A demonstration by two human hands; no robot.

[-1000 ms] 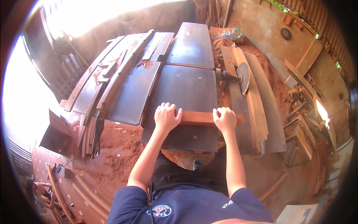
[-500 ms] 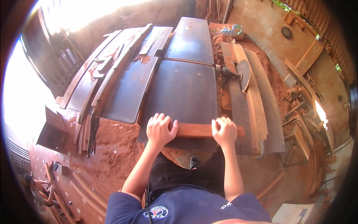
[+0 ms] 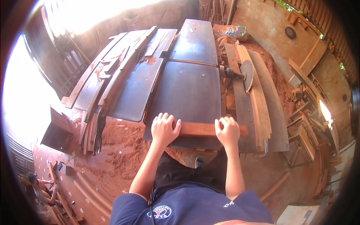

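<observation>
A reddish-brown wooden board (image 3: pixel 198 129) lies crosswise over the near part of a dark metal table (image 3: pixel 185 92). My left hand (image 3: pixel 165 129) is closed round its left end, thumb toward the middle. Toward the board's right end my right hand (image 3: pixel 227 130) grips it, and a short stretch of wood sticks out past the fingers. Beyond and to the right of my right hand, a toothed circular saw blade (image 3: pixel 247 76) stands upright on a shaft beside a long pale wooden rail (image 3: pixel 260 112). The undersides of both hands are hidden.
More metal tabletops with long wooden strips (image 3: pixel 125 69) lie to the left. Sawdust (image 3: pixel 118 150) covers the floor and heaps up behind the blade. Scrap wood (image 3: pixel 305 127) is piled at the right. At the lower left another person (image 3: pixel 45 191) sits by long boards.
The whole view has shifted slightly, with the table now a little farther right in the picture. Both hands keep their hold on the board, which stays nearly in place on the table.
</observation>
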